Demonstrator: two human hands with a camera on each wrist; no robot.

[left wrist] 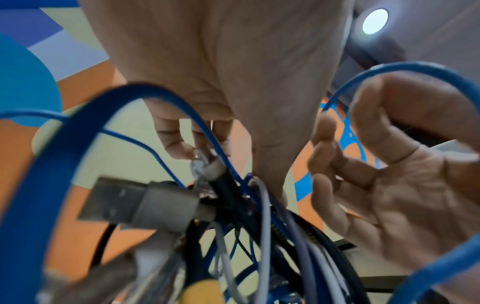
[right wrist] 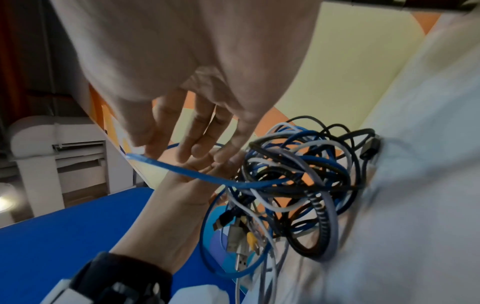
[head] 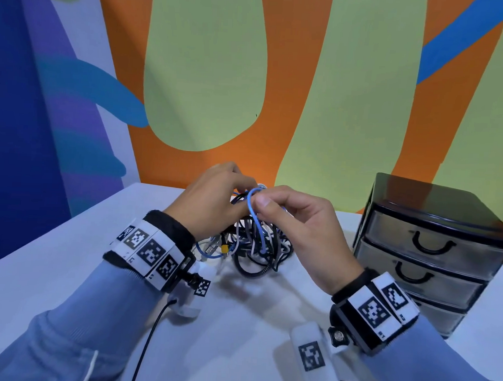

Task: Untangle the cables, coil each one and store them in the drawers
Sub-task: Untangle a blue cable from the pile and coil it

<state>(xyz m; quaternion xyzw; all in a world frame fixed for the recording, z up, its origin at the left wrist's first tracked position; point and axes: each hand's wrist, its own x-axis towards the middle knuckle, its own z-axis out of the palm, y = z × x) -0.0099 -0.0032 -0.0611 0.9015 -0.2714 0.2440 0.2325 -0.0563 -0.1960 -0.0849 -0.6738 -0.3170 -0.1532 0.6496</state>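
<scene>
A tangle of cables (head: 256, 248), blue, black and white, is held a little above the white table (head: 53, 268) between my hands. My left hand (head: 240, 191) grips the top of the tangle with curled fingers; in the left wrist view its fingertips (left wrist: 187, 150) pinch at a clear connector (left wrist: 198, 164). My right hand (head: 257, 203) pinches a loop of light blue cable (head: 260, 231) between thumb and forefinger, just right of the left hand. That blue cable (right wrist: 194, 174) runs taut from my right fingers into the tangle (right wrist: 298, 181). A grey USB plug (left wrist: 130, 203) sticks out of the bundle.
A black drawer unit (head: 432, 250) with three shut translucent drawers stands on the table at the right, close to my right wrist. A painted wall rises right behind the table. A thin black lead (head: 151, 338) trails from my left wrist towards me.
</scene>
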